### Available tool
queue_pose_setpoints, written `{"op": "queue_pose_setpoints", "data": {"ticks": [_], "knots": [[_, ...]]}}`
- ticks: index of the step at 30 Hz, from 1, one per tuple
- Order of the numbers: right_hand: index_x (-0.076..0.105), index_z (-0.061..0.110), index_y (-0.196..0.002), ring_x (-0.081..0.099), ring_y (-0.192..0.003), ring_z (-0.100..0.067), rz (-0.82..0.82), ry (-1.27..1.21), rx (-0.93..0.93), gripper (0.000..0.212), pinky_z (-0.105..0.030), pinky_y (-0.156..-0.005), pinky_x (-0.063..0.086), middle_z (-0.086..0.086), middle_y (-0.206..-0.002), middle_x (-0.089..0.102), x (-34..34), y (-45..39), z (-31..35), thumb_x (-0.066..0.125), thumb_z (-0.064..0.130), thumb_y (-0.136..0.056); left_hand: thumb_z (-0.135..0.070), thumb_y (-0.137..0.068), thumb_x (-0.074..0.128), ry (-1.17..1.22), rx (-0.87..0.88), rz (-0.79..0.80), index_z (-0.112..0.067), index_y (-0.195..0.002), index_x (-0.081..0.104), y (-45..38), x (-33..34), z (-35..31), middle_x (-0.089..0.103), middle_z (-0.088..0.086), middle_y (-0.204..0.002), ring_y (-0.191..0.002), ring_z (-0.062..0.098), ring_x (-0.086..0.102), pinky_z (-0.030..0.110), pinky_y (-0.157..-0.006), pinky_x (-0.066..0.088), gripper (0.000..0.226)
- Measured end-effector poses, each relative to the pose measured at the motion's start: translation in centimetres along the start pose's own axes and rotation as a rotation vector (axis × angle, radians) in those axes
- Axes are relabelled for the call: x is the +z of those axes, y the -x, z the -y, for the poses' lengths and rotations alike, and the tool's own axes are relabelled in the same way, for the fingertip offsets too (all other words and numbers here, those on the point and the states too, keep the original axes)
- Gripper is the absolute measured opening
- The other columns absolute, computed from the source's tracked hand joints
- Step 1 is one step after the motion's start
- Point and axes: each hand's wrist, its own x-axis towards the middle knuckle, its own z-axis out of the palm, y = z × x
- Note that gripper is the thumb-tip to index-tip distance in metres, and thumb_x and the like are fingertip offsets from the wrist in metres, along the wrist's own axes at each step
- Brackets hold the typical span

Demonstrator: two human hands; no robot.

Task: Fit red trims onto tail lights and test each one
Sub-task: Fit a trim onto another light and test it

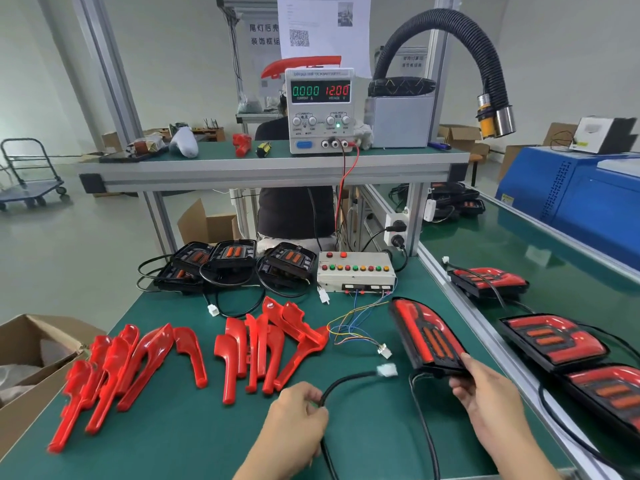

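one tail light, red trim fitted, black housing | right grip holds it | left grip pinches its cable

Factory assy bench: DC pwr supply, test box, extraction hose.

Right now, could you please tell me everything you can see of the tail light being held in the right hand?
The tail light is a curved unit with a black housing, a glossy red trim along its edge and two orange strips in the middle. It is tilted, lens toward the camera, over the green bench mat. The right hand grips its near end. A black cable loops to the left hand, which holds it, ending in a white connector, unplugged.
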Motion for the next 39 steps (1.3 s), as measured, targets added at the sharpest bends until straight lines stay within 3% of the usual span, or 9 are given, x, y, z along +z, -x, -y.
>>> {"op": "queue_pose_setpoints", "data": {"ticks": [13,16,18,20,23,25,30,34,39], "knots": [[0.075,0.016,-0.106,0.07,-0.058,-0.012,-0.034,0.517,-0.199,0.022,-0.032,-0.059,0.054,-0.002,-0.07,0.077,0.4,0.6,-0.4,0.061,0.033,-0.1,-0.021,-0.092,0.063,0.219,0.183,0.026,-0.023,-0.1,0.051,0.6,0.8,-1.9,0.054,-0.006,-0.067,-0.039,0.021,0.054,0.023,-0.037,0.038,0.014],[0.06,0.019,-0.138,0.07,-0.087,-0.017,-0.094,0.897,-0.297,0.058,-0.04,-0.078,0.054,-0.007,-0.117,0.068,0.4,1.5,0.3,0.056,0.058,-0.095,-0.03,-0.085,0.064,0.283,0.215,0.057,-0.032,-0.093,0.052,1.1,1.4,-2.6,0.055,-0.005,-0.068,-0.037,0.022,0.053,0.022,-0.036,0.037,0.015],[0.056,0.021,-0.14,0.061,-0.084,-0.016,-0.196,0.976,-0.439,0.069,-0.039,-0.073,0.048,-0.003,-0.126,0.049,0.6,2.8,0.8,0.054,0.067,-0.089,-0.031,-0.083,0.065,0.299,0.229,0.062,-0.035,-0.087,0.051,1.6,2.1,-3.0,0.057,-0.004,-0.069,-0.036,0.022,0.053,0.021,-0.037,0.036,0.016],[0.066,0.031,-0.118,0.059,-0.075,-0.004,-0.138,0.878,-0.6,0.054,-0.033,-0.068,0.045,0.01,-0.107,0.059,1.5,5.0,1.5,0.05,0.074,-0.088,-0.032,-0.082,0.065,0.277,0.266,0.048,-0.036,-0.086,0.049,2.0,3.0,-3.3,0.056,-0.005,-0.071,-0.037,0.02,0.052,0.022,-0.039,0.037,0.017],[0.073,0.029,-0.092,0.069,-0.065,-0.007,0.213,0.624,-0.393,0.037,-0.025,-0.062,0.051,0.007,-0.079,0.076,4.4,7.3,2.2,0.057,0.063,-0.092,-0.032,-0.08,0.064,0.177,0.387,0.051,-0.037,-0.088,0.048,2.1,4.3,-3.7,0.055,-0.011,-0.069,-0.042,0.012,0.046,0.019,-0.048,0.038,0.019],[0.074,0.017,-0.093,0.072,-0.06,-0.016,0.317,0.44,-0.204,0.028,-0.024,-0.053,0.053,-0.005,-0.076,0.078,6.7,7.4,2.8,0.061,0.041,-0.1,-0.03,-0.081,0.064,0.097,0.467,0.098,-0.038,-0.09,0.045,2.1,4.9,-4.1,0.055,-0.013,-0.068,-0.045,0.006,0.044,0.015,-0.052,0.037,0.023],[0.068,-0.001,-0.101,0.066,-0.049,-0.015,0.243,0.219,-0.077,0.008,-0.02,-0.045,0.052,-0.011,-0.065,0.073,9.1,5.5,4.3,0.062,0.005,-0.098,-0.034,-0.084,0.065,0.038,0.515,0.188,-0.035,-0.093,0.047,0.2,4.9,-4.3,0.054,-0.013,-0.066,-0.053,0.006,0.044,0.016,-0.056,0.037,0.02],[0.063,-0.002,-0.099,0.067,-0.048,-0.013,0.292,0.124,0.075,0.01,-0.02,-0.043,0.052,-0.01,-0.067,0.074,9.1,4.1,5.1,0.053,-0.004,-0.099,-0.054,-0.091,0.057,0.164,0.276,0.201,-0.021,-0.081,0.061,-3.0,4.8,-4.2,0.057,-0.006,-0.06,-0.052,0.012,0.054,0.028,-0.053,0.048,0.034],[0.063,-0.007,-0.106,0.066,-0.051,-0.014,0.363,0.01,0.232,0.02,-0.02,-0.045,0.053,-0.013,-0.072,0.074,8.5,3.5,5.5,0.044,-0.009,-0.098,-0.023,-0.095,0.063,0.119,-0.033,0.041,-0.002,-0.089,0.063,-9.6,7.6,-4.6,0.067,0.009,-0.065,-0.046,0.021,0.066,0.039,-0.06,0.062,0.022]]}}
